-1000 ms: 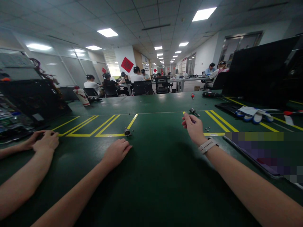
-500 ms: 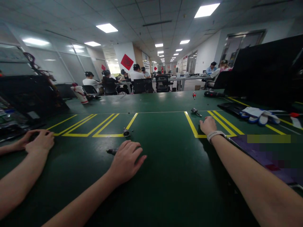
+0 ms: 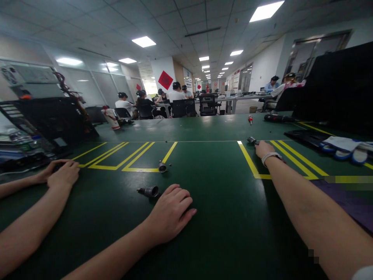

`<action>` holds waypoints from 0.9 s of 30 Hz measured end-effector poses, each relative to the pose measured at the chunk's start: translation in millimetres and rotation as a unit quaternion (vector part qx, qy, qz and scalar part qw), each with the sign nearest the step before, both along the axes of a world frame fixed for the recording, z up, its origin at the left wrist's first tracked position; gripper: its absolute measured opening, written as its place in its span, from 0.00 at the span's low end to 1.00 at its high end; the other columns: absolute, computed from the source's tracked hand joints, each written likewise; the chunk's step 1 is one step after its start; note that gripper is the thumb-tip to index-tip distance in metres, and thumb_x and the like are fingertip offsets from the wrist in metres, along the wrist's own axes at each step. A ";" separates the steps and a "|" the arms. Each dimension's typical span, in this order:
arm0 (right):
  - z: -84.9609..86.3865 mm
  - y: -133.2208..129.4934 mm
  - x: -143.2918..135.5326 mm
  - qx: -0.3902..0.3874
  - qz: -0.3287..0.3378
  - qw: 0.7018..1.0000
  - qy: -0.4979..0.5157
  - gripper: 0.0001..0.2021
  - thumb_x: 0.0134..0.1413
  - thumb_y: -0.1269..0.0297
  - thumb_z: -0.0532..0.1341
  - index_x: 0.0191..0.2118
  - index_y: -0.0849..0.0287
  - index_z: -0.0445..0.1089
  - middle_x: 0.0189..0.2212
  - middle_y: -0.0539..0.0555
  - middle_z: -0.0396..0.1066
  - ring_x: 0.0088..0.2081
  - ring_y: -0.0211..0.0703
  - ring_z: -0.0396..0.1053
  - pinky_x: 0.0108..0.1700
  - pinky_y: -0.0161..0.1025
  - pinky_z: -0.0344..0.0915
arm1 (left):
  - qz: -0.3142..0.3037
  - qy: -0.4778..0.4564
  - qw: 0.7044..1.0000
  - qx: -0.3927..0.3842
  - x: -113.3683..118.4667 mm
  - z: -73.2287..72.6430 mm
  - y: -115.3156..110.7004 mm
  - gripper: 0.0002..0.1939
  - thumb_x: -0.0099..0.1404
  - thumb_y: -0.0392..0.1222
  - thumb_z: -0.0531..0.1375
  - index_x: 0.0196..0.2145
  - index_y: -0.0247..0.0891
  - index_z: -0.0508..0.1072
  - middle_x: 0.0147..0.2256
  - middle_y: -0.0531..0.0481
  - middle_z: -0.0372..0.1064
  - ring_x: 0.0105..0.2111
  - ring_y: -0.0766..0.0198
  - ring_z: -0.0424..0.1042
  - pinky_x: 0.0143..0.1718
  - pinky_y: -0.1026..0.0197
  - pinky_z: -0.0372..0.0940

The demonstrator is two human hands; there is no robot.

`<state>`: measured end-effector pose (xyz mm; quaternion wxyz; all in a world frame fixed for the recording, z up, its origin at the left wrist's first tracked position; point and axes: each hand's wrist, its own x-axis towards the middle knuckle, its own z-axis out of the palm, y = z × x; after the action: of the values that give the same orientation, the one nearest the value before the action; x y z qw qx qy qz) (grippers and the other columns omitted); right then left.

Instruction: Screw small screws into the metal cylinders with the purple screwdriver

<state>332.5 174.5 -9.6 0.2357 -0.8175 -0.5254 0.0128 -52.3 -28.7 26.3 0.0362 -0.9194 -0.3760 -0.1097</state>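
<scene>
My left hand point(image 3: 173, 212) rests on the green tabletop, fingers loosely bent and apart, holding nothing. Just left of its fingers lies a dark metal cup-shaped part point(image 3: 148, 191), its hollow end towards the hand and its thin end pointing left. A smaller metal cup-shaped part point(image 3: 162, 166) stands farther off, by a yellow tape line. My right hand point(image 3: 263, 149), with a pale wrist band, reaches far forward. Its fingertips are closed at the thin end of a metal shafted part point(image 3: 251, 139) lying on the table; the fingers are partly hidden.
Another person's hands point(image 3: 62, 173) are at the table's left side, around something dark. Gloves point(image 3: 346, 147) lie on a black tray at right. A red-handled tool point(image 3: 250, 119) and a dark power tool point(image 3: 278, 117) lie at the back. A purple mat point(image 3: 344, 202) is near my right forearm.
My left hand has drawn back a little from the dark cup-shaped part, uncovering it. My right hand has come up to the thin end of the shafted part. The view has turned slightly left.
</scene>
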 end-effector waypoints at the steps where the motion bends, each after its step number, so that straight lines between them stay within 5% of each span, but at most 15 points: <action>1: 1.1 -0.2 -0.3 -0.021 -0.009 1.000 0.004 0.16 0.58 0.61 0.57 0.50 0.61 0.63 0.47 0.57 0.65 0.44 0.45 0.67 0.43 0.48 0.67 | -0.001 -0.001 1.000 0.002 0.1 0.0 -0.2 0.11 0.65 0.43 0.51 0.38 0.39 0.70 0.37 0.47 0.68 0.37 0.60 0.66 0.49 0.49 0.58; 10: 7.4 -43.0 -15.4 -0.074 0.063 0.995 -0.001 0.14 0.58 0.61 0.56 0.48 0.61 0.64 0.45 0.57 0.67 0.42 0.44 0.68 0.43 0.47 0.67 | -0.110 0.008 0.992 0.060 -1.4 -5.3 -2.8 0.15 0.66 0.39 0.48 0.23 0.35 0.67 0.24 0.51 0.64 0.26 0.66 0.61 0.34 0.59 0.59; 14: 8.2 -80.3 -32.8 -0.057 0.135 0.989 -0.007 0.11 0.60 0.65 0.51 0.44 0.61 0.66 0.37 0.59 0.72 0.39 0.47 0.70 0.37 0.40 0.63 | -0.101 0.008 0.994 0.048 0.4 -4.6 -3.4 0.16 0.67 0.40 0.48 0.24 0.35 0.67 0.25 0.51 0.64 0.26 0.66 0.61 0.34 0.59 0.58; 21: 12.3 -157.1 -66.2 -0.032 0.267 0.963 0.020 0.08 0.58 0.65 0.52 0.41 0.56 0.66 0.35 0.54 0.72 0.37 0.46 0.70 0.36 0.38 0.61 | -0.038 -0.044 0.996 -0.061 5.5 0.5 -10.8 0.12 0.66 0.42 0.50 0.41 0.37 0.68 0.42 0.45 0.67 0.41 0.60 0.66 0.40 0.57 0.63; 27: 12.0 -211.4 -90.2 -0.008 0.364 0.928 0.083 0.06 0.57 0.65 0.53 0.40 0.54 0.65 0.39 0.52 0.71 0.39 0.44 0.69 0.45 0.44 0.63 | -0.001 -0.060 0.995 -0.079 33.7 -0.2 -26.9 0.27 0.63 0.52 0.52 0.57 0.40 0.55 0.56 0.42 0.57 0.53 0.53 0.60 0.51 0.48 0.59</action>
<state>242.4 -37.0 2.5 0.2506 -0.5680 -0.7654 0.1695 -18.6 -55.6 26.1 -0.0598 -0.9116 -0.3837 -0.1346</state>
